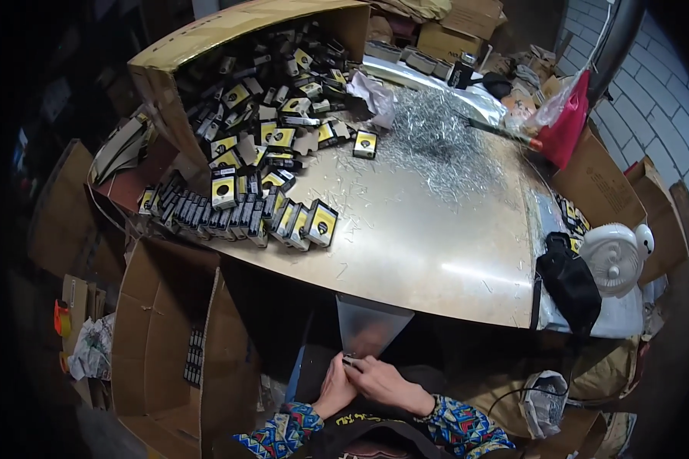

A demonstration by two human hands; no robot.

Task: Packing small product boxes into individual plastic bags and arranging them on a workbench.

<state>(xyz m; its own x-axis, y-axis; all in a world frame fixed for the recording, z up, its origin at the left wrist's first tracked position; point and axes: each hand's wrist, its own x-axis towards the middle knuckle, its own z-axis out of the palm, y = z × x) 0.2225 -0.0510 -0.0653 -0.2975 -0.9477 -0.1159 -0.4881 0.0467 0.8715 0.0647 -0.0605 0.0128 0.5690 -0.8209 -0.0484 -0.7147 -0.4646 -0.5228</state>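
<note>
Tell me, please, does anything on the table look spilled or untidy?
Yes: the loose heap of thin, shiny, silvery pieces spreads untidily across the smooth, pale tabletop. Small black-and-yellow cardboard boxes lie jumbled, some flaps open, behind a neat row of similar ones.

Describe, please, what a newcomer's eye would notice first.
A heap of small black-and-yellow boxes likely draws it first, spilling from an open brown cardboard carton on the pale table's left. Right of it lie heaped thin, silvery pieces. At bottom centre, the bare left hand and right hand meet at a small dark object.
</note>
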